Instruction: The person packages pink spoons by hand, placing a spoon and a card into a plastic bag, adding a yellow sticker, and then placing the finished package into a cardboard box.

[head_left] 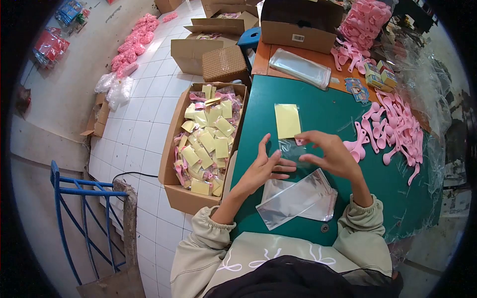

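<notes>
My left hand [263, 166] and my right hand [330, 154] hover over the green table [323, 107], both pinching a small clear plastic bag [293, 149] between them. A yellow card [287, 120] in a clear sleeve lies just beyond the bag. Under my wrists lies a loose stack of clear bags [298, 198]. A pile of pink plastic spoons [395, 131] spreads along the table's right side.
A cardboard box [184, 196] full of packed yellow cards stands on the tiled floor to the left. More clear bags [299, 68], small colourful card boxes [380, 74] and a brown carton [298, 22] sit at the far end. A blue metal frame [79, 213] stands at lower left.
</notes>
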{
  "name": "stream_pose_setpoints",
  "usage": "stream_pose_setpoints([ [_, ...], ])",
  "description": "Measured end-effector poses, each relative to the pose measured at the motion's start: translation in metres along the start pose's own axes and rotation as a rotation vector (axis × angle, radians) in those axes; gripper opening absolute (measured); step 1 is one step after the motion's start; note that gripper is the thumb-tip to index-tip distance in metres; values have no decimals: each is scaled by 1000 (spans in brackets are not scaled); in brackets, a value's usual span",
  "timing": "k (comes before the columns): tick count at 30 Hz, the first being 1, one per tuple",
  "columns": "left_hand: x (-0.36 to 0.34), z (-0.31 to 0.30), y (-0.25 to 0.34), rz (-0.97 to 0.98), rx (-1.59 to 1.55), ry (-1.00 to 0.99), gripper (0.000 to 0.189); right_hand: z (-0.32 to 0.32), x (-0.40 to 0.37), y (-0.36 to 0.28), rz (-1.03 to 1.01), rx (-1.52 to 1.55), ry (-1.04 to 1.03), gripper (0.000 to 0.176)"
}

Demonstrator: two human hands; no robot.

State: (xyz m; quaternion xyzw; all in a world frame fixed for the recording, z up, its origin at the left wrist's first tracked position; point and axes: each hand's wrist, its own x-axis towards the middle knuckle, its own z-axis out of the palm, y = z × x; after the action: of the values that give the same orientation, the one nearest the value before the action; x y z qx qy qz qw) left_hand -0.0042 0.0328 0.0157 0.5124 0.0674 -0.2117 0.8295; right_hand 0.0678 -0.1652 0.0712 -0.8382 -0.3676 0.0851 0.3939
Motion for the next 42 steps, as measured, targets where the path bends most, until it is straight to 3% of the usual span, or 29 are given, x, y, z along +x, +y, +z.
stream_pose_setpoints([
  [2,0,-2,-6,2,62,-16,64,3,-2,0,-2,-77,-93,38],
  [6,3,-8,-18,65,173,-9,63,22,-6,11,-98,-222,-96,28],
  [14,5,-11,-18,88,360,24,62,50,1,23,-23,-25,-149,19],
  [18,5,-14,-21,66,232,43,61,53,1,21,-52,-29,-140,19],
  [23,8,-13,-21,15,64,151,60,62,-3,16,-227,-276,-86,18],
  [27,12,-11,-19,78,178,159,62,65,-3,10,-329,-323,-53,18],
  [32,15,-14,-26,200,460,193,63,61,-6,10,-272,-137,-180,16],
  [36,9,-3,-15,146,324,231,58,22,-15,1,-96,232,-353,15],
  [40,6,-7,-16,124,240,149,47,-65,-63,34,67,419,-285,13],
  [42,5,-10,-15,104,273,108,39,-125,-113,81,267,440,-77,19],
])
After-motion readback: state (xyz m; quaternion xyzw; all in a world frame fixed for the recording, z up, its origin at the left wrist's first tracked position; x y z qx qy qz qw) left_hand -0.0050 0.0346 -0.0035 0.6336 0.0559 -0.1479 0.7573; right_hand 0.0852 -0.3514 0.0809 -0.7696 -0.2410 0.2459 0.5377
